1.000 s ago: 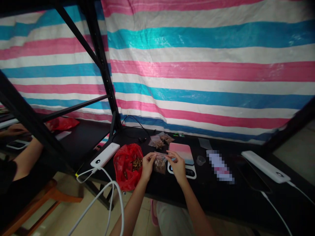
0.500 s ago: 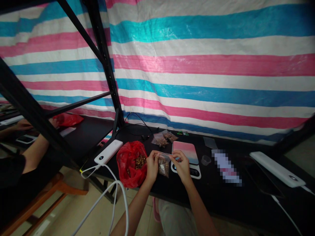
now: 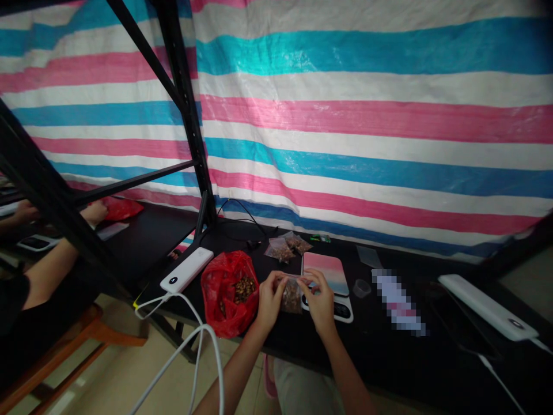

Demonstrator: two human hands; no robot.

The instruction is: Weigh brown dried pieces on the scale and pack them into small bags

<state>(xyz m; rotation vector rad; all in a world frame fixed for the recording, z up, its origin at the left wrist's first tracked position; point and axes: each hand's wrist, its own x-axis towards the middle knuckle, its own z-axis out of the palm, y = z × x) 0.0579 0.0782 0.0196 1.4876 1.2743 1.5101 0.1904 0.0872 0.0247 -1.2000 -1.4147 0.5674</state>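
Observation:
A small clear bag of brown bits (image 3: 291,297) hangs between my hands, its top edge pinched on both sides. My left hand (image 3: 271,297) is closed on the bag's upper left. On the upper right of the bag, my right hand (image 3: 318,295) is closed too. Left of my left hand sits an open red plastic bag (image 3: 228,294) holding brown pieces. Behind my right hand lies a scale with a pink-and-blue top (image 3: 326,271) and a white base with dark buttons. Filled clear bags (image 3: 280,249) lie further back.
A small clear cup (image 3: 362,287) stands right of the scale. White power banks (image 3: 188,270) with cables lie at left and right. A flat clear bag (image 3: 368,256) is at the back. At far left, a person's hand (image 3: 94,212) is beside another red bag.
My hands have come closer together along the top of the small bag. The view has shifted slightly. At far left, the other person's hand has moved a little.

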